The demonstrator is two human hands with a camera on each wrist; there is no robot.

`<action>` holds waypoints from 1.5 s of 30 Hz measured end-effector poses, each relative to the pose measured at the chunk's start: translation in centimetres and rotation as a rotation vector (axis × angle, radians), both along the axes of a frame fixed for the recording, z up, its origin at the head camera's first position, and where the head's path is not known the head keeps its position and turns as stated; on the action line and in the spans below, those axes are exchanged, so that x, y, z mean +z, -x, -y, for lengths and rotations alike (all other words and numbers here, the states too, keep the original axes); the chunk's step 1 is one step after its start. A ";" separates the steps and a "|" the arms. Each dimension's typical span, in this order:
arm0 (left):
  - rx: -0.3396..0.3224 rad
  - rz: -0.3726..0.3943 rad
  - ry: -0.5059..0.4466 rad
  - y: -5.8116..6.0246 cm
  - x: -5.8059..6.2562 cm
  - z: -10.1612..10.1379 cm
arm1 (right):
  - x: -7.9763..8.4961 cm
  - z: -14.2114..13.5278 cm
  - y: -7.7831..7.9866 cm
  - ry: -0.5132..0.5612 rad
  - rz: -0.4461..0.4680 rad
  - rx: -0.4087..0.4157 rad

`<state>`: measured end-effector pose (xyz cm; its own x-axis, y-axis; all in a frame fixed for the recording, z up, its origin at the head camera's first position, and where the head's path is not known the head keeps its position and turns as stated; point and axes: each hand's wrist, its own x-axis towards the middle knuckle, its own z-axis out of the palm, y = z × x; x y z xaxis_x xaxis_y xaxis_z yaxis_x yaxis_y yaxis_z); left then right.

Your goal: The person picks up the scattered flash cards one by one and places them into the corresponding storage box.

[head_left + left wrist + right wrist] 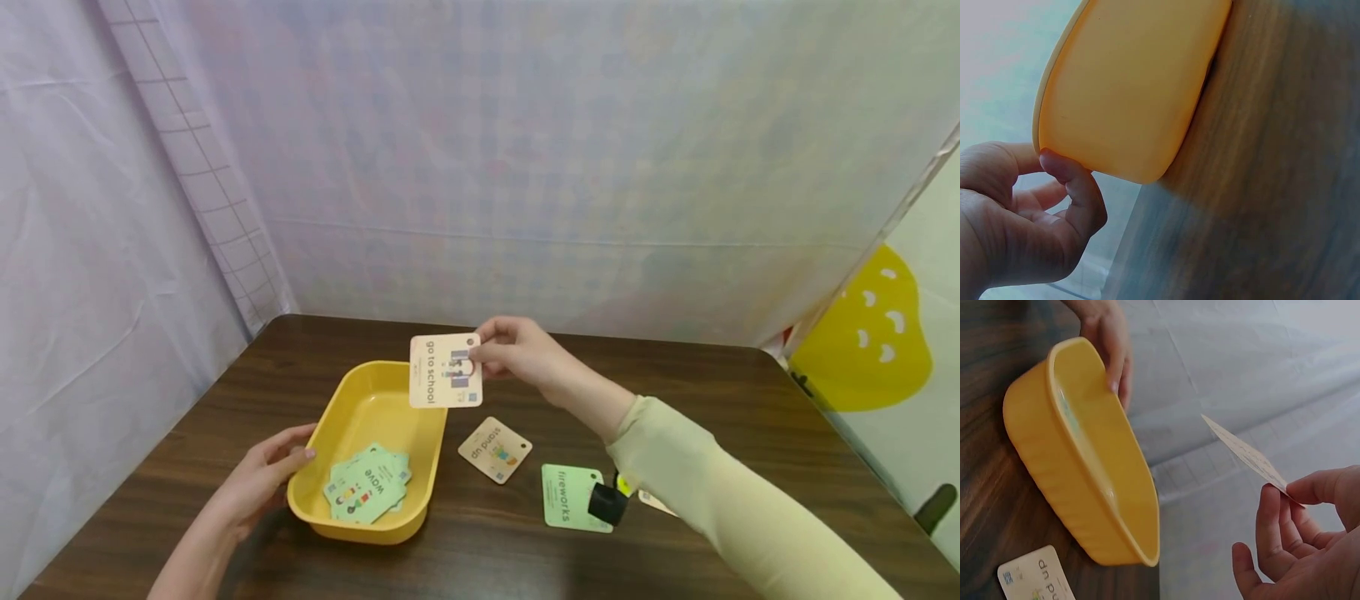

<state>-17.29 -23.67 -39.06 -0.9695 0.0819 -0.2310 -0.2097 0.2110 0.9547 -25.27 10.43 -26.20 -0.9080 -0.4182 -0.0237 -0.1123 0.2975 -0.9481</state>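
In the head view my right hand (525, 354) pinches the edge of a cream flash card (431, 387) printed "go to school", above the far right part of a yellow plastic bin (431, 492). Thumb and fingertips hold that card edge-on in the right wrist view. My left hand (266, 475) holds the bin's near left side, thumb at the rim and the other fingers outside; the left wrist view shows it gripping the yellow wall (1129, 81). Inside the bin lie several green flash cards, with a "wave" card (367, 487) on top.
Right of the bin, a cream "stand up" card (495, 450) lies on the dark wood table (480, 567). Farther right is a green "fireworks" card (562, 498), partly covered by a black wrist device (607, 503). Another cream card (656, 502) shows under the sleeve.
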 end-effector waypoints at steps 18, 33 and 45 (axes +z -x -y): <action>-0.001 0.001 0.007 -0.1 0.0 0.1 | 0.3 2.7 -0.8 -0.077 -0.001 0.105; -0.002 -0.004 0.015 0.0 -0.2 -0.1 | -0.6 4.8 -1.3 -0.339 -0.137 0.229; 0.005 -0.005 0.010 0.0 -0.2 -0.2 | 0.1 6.2 -2.6 -0.624 -0.278 0.306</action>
<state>-17.28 -23.45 -39.30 -0.9711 0.0746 -0.2269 -0.2060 0.2194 0.9536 -22.65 4.20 -26.10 -0.7602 -0.6374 -0.1255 -0.4876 0.6875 -0.5381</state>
